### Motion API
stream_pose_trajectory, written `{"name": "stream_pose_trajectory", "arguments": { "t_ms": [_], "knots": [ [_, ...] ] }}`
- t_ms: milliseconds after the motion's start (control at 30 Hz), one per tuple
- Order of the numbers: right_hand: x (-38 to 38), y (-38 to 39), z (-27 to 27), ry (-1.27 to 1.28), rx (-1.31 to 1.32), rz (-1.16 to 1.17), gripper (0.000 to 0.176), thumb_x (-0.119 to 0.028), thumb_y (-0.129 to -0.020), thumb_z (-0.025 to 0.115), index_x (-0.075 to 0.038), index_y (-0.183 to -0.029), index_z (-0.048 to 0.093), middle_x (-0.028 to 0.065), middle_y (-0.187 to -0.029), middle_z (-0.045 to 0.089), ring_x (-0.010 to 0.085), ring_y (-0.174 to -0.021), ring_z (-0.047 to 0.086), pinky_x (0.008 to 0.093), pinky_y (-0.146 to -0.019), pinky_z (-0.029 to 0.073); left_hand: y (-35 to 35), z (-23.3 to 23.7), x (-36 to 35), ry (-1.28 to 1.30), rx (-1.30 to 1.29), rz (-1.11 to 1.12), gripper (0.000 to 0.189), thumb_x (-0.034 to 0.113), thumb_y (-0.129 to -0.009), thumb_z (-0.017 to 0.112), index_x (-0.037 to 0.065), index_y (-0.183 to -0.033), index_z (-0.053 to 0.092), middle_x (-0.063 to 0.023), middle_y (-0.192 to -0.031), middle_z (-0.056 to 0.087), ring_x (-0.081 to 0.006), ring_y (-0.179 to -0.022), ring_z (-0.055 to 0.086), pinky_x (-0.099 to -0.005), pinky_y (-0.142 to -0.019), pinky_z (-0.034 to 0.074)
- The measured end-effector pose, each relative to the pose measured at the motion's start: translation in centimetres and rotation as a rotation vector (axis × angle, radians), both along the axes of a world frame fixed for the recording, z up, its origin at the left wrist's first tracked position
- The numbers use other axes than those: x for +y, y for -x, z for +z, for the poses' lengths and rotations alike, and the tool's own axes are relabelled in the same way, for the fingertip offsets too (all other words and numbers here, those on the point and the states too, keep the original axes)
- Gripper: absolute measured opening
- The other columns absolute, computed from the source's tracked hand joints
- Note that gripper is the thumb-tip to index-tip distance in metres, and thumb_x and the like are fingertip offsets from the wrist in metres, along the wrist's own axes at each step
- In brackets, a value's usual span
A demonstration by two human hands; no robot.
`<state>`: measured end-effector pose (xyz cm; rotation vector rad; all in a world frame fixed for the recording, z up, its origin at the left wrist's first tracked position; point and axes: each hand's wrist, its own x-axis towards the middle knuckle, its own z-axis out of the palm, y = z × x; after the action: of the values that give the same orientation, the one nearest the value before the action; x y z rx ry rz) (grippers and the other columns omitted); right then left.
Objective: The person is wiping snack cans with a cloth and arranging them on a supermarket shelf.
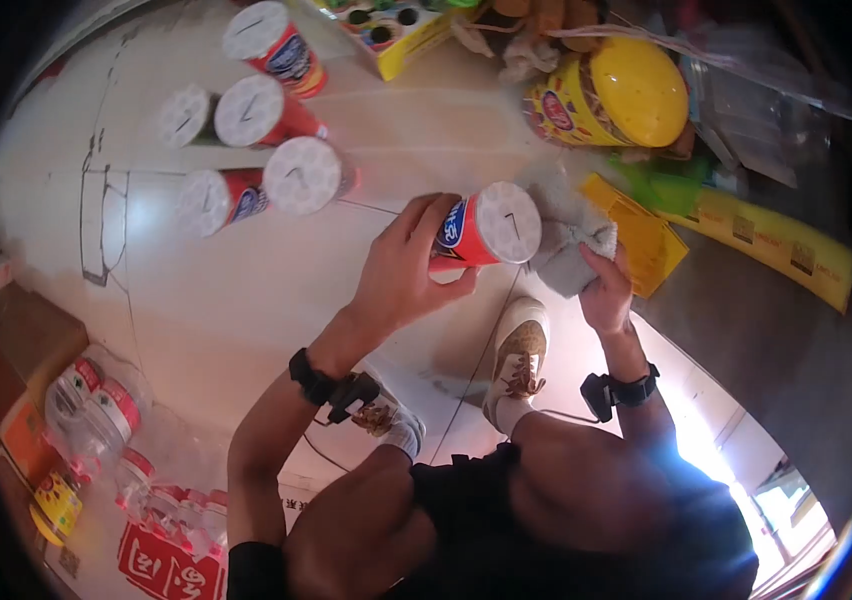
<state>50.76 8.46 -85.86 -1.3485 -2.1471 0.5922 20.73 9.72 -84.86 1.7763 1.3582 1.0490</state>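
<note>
Left grip clamps 1 red canister, right grip 1 grey cloth; 5 more canisters stand on the floor.

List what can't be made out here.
In the head view:
Held canister: far end, covered by the left hand.
Right hand: some fingers, behind the grey cloth.
Yellow strip: fine print, too small.
Holed carton: remainder, cut off by the top edge.

A red canister with blue label and whitish lid lies tilted in the left hand, just beside a crumpled grey cloth in the right hand.
</note>
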Motion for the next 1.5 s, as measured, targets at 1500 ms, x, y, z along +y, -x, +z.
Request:
{"name": "stream_pose_trajectory", "arguments": {
  "t_ms": [1500],
  "knots": [
    [1.5,11.8,3.4,0.997,0.590,0.224,0.055,-0.003,-0.091,0.046,0.000,-0.145,0.039,0.0098,-0.126,0.059,0.0183,-0.113,0.053,0.0303,-0.101,0.040,3.2,7.0,-2.4,0.370,-0.640,0.289,0.052,0.002,-0.079,0.080,-0.005,-0.124,0.054,-0.0124,-0.115,0.065,-0.0175,-0.107,0.063,-0.0324,-0.096,0.050]
  ]
}}
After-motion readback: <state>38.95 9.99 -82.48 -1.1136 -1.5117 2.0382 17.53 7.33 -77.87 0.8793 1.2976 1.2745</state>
